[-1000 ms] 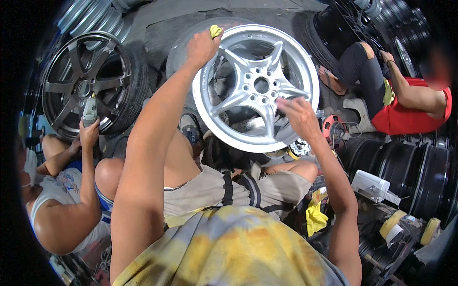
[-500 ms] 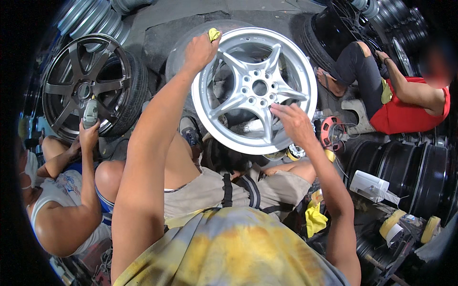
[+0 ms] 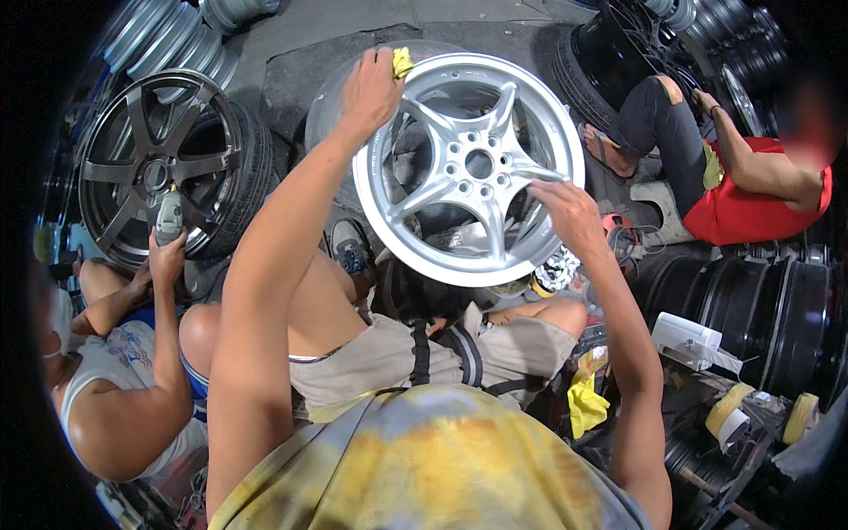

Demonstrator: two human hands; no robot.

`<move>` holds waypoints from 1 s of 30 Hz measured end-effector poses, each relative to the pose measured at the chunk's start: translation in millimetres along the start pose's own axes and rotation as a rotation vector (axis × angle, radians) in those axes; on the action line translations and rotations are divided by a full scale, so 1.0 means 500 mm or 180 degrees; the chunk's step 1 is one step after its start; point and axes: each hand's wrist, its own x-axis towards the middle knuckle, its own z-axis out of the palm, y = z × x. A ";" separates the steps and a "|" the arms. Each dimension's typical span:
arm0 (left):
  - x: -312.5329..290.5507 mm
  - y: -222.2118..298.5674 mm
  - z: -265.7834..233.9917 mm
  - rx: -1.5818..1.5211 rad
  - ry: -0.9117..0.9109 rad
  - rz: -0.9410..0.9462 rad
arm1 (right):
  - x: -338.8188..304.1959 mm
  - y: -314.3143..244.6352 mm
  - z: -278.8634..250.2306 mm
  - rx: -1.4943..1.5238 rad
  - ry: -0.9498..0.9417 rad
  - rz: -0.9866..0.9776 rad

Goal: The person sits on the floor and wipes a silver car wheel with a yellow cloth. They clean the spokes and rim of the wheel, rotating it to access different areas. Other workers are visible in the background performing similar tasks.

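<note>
A silver alloy wheel rim with broad spokes and a round centre hole lies in front of my knees. At its upper left edge my left hand is closed on a yellow cloth, which pokes out past the fingers. My right hand reaches over the rim's right side with fingers stretched out. Its fingertips lie at the outer end of the right-hand spoke, seemingly against it. Whether anything sits under that palm is hidden.
At left, a co-worker holds a grey-green power tool against a dark wheel. Another person in a red top sits at right. Black rims are stacked at lower right, near a yellow cloth and tape rolls.
My right hand has moved right and slightly down, from near the hub toward the outer edge of the wheel rim. My left hand stays at the upper left edge with the cloth.
</note>
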 end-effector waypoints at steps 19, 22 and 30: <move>-0.285 0.343 0.037 0.0127 -0.2591 0.1589 | -0.174 0.003 0.036 0.1723 0.1478 0.2511; -0.200 0.319 0.017 -0.0594 -0.3070 0.1083 | -0.149 -0.021 0.057 0.2680 0.1814 0.2269; -0.239 0.307 0.110 0.1087 -0.1382 0.2001 | -0.117 -0.014 0.071 0.2091 0.1583 0.2235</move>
